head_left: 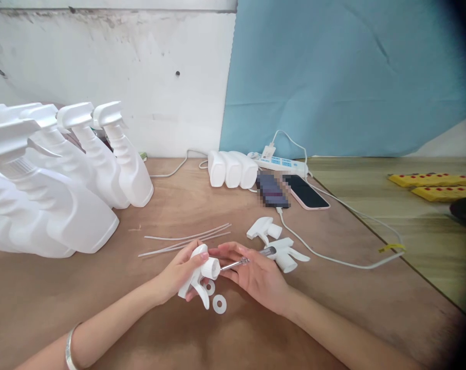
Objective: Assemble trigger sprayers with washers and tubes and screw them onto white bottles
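Note:
My left hand [181, 270] grips a white trigger sprayer head [200, 272] just above the brown table [179, 339], its collar facing right. My right hand [252, 275] pinches a thin clear dip tube [242, 262] whose end meets the sprayer's collar. Two white ring washers [219, 304] lie on the table right under the sprayer. Beyond my right hand lie two more white sprayer heads [273, 241]. Several loose thin tubes [186, 240] lie just behind my left hand.
Assembled white spray bottles [63, 185] stand in a row at the left. Three small white bottles [233, 168], a power strip [281, 163] and two phones [290, 191] sit at the back, with a white cable [333, 257] trailing right. Yellow objects [433, 185] lie far right.

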{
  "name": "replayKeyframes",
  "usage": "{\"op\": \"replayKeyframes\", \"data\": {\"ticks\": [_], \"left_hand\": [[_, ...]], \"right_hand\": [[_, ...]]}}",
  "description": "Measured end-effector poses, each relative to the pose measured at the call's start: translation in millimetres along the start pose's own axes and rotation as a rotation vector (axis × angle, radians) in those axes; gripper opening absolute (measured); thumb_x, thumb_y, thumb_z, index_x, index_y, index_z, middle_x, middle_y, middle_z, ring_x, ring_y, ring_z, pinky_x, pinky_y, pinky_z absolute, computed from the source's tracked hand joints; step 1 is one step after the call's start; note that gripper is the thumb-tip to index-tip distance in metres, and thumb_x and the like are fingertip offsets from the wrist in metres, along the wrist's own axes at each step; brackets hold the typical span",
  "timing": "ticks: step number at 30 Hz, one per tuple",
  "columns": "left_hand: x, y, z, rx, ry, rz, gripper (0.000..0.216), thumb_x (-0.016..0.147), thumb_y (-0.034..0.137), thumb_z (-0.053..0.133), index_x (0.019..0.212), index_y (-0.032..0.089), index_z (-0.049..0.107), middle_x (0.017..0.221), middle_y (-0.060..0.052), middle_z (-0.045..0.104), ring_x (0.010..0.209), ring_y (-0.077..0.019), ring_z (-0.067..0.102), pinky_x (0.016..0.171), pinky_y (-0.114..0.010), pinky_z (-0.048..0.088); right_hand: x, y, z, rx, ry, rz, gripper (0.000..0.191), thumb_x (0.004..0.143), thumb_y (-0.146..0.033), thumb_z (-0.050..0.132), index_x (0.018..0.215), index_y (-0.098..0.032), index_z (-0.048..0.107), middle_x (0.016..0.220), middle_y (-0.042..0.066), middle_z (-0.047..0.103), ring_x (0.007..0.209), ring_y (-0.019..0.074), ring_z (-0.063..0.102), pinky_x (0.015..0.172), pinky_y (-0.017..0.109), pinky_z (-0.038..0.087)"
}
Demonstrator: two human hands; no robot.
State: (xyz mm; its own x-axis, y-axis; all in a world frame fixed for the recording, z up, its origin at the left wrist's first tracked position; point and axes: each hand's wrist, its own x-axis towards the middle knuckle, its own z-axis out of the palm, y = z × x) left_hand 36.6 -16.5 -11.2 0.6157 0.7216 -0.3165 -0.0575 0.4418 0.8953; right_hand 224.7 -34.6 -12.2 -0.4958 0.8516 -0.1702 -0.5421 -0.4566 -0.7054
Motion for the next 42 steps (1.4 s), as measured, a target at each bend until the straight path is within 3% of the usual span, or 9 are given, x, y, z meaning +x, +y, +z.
{"op": "replayKeyframes", "data": {"ticks": [7,11,16,25,28,32,36,39,42], "left_hand": [[-2,-4,7,0.049,0.143,0.093,0.036,0.078,0.051,0.05,0.082,0.021,0.03,0.06,0.004,0.051,0.041,-0.0083,0.047,0.026,-0.013,0.032],[-6,-4,3,0.317,0.249,0.185,0.032,0.079,0.046,0.052,0.087,0.021,0.035,0.066,0.003,0.05,0.044,-0.0065,0.044,0.032,-0.014,0.033],[-12,-3,1,0.551,0.35,0.386,0.025,0.076,0.036,0.06,0.087,0.019,0.045,0.071,0.002,0.049,0.058,-0.008,0.045,0.051,-0.017,0.038],[-12,-4,0,0.783,0.309,0.721,0.022,0.07,0.025,0.065,0.089,0.02,0.057,0.078,-0.005,0.058,0.067,-0.0157,0.051,0.061,-0.027,0.04],[-12,-4,-3,0.97,0.311,0.795,0.023,0.067,0.028,0.067,0.089,0.022,0.064,0.077,-0.007,0.059,0.069,-0.0187,0.051,0.067,-0.032,0.039],[-14,-12,-8,1.238,0.224,0.763,0.022,0.069,0.031,0.065,0.091,0.031,0.067,0.086,-0.007,0.065,0.077,-0.0226,0.054,0.079,-0.039,0.031],[-16,-19,-9,1.213,0.141,0.666,0.022,0.079,0.024,0.054,0.093,0.035,0.066,0.093,-0.004,0.066,0.097,-0.0248,0.055,0.094,-0.044,0.019],[-16,-14,-7,1.147,0.199,0.649,0.021,0.075,0.029,0.058,0.094,0.03,0.065,0.093,-0.005,0.066,0.093,-0.025,0.057,0.097,-0.045,0.017],[-14,-7,-5,1.115,0.314,0.67,0.025,0.077,0.029,0.055,0.101,0.023,0.059,0.094,-0.007,0.064,0.086,-0.0222,0.057,0.094,-0.042,0.024]], "right_hand": [[1,-3,-6,0.117,0.003,0.11,0.035,0.082,-0.027,0.041,0.106,-0.008,0.058,0.104,0.013,0.062,0.099,0.0211,0.057,0.097,0.038,0.035],[1,-3,-6,0.139,-0.019,0.143,0.037,0.081,-0.027,0.042,0.109,-0.007,0.056,0.097,0.013,0.064,0.099,0.023,0.058,0.099,0.041,0.033],[0,-3,-6,0.156,-0.022,0.166,0.039,0.081,-0.029,0.04,0.112,-0.007,0.053,0.096,0.014,0.064,0.101,0.0232,0.058,0.099,0.041,0.033],[1,-4,-5,0.146,-0.019,0.181,0.039,0.077,-0.031,0.043,0.109,-0.01,0.055,0.094,0.014,0.065,0.097,0.0215,0.059,0.095,0.038,0.037],[1,-3,-5,0.137,0.004,0.178,0.036,0.08,-0.033,0.043,0.107,-0.011,0.057,0.095,0.013,0.065,0.095,0.0201,0.06,0.092,0.036,0.039],[0,-2,-4,0.104,0.028,0.153,0.031,0.082,-0.031,0.045,0.099,-0.011,0.061,0.097,0.013,0.065,0.092,0.0179,0.06,0.088,0.031,0.042],[-1,0,-5,0.089,0.04,0.151,0.032,0.083,-0.031,0.044,0.097,-0.009,0.063,0.095,0.013,0.066,0.087,0.0168,0.061,0.085,0.03,0.044],[1,0,-6,0.126,0.022,0.163,0.033,0.082,-0.032,0.044,0.098,-0.01,0.063,0.095,0.011,0.065,0.088,0.0169,0.06,0.085,0.031,0.043],[3,-1,-6,0.163,0.027,0.17,0.033,0.081,-0.033,0.046,0.097,-0.01,0.062,0.093,0.011,0.065,0.091,0.0186,0.06,0.089,0.034,0.041]]}}
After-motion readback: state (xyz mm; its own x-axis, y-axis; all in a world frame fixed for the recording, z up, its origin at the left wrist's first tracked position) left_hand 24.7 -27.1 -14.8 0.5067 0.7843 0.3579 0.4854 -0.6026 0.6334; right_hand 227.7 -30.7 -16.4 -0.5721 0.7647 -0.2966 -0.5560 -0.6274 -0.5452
